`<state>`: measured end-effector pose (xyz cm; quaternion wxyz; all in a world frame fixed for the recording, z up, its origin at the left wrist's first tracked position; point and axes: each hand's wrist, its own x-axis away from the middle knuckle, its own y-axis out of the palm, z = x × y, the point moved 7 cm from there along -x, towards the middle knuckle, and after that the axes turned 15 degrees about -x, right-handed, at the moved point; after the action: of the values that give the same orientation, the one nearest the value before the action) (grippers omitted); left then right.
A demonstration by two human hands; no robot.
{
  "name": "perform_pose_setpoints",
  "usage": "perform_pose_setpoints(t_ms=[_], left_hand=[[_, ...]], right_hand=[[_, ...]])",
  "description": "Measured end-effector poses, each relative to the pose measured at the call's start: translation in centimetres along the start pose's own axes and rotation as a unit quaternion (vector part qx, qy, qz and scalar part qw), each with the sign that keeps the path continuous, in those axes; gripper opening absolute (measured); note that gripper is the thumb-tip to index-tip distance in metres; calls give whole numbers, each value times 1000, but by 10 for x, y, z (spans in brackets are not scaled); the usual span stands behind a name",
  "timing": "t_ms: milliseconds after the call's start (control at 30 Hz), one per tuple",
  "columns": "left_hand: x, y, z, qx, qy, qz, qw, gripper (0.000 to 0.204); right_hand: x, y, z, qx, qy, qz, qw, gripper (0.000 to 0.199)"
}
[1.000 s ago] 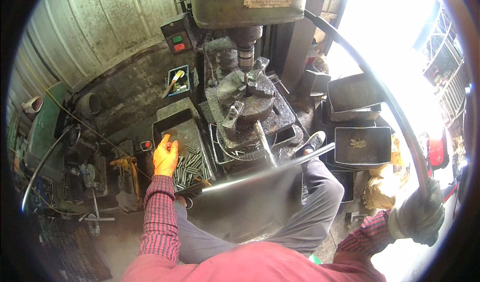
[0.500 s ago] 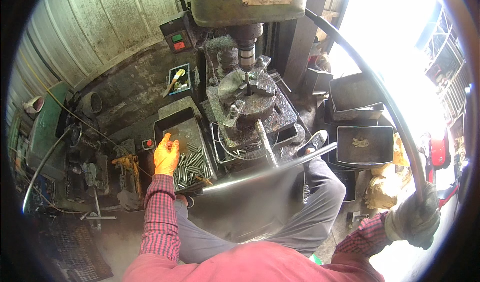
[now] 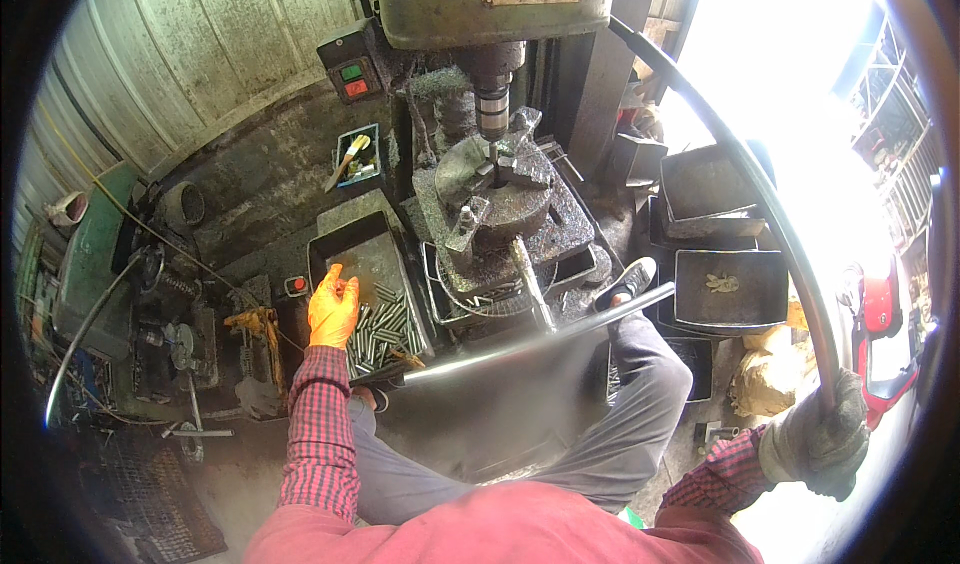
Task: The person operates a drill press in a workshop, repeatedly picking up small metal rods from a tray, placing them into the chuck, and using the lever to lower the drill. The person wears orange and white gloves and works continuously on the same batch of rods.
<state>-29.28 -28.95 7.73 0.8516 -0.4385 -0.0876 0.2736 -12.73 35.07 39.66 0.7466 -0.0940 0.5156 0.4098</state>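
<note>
My left hand, in an orange glove, reaches into a dark metal tray and rests with its fingers apart on a heap of short metal pins. I cannot see a pin gripped in it. My right hand, in a grey glove, is closed around the end of a long curved black lever that runs up to the green drill press head. Below the spindle sits a round chuck on the oily machine table.
A switch box with green and red buttons hangs left of the spindle. A small bin holding a brush stands behind the tray. Dark metal bins are stacked at the right. A grey sheet covers my lap. Cables and clutter lie at left.
My right hand has come slightly down and toward me with the lever end. My left hand has stayed on the pins in the tray.
</note>
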Motion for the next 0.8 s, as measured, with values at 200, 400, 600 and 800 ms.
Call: perform_pose_setpoints(t_ms=[200, 400, 600, 800], left_hand=[[-1, 0, 0, -10, 0, 1, 1000, 56], [1, -1, 4, -8, -1, -3, 1000, 56], [1, -3, 8, -19, 8, -2, 1000, 59], [0, -5, 10, -33, 0, -5, 999, 58]], right_hand=[[-5, -7, -5, 33, 24, 13, 999, 37], [-5, -13, -13, 7, -9, 37, 999, 37], [4, -10, -14, 20, -32, 7, 999, 32], [10, -13, -17, -4, -2, -29, 1000, 37]])
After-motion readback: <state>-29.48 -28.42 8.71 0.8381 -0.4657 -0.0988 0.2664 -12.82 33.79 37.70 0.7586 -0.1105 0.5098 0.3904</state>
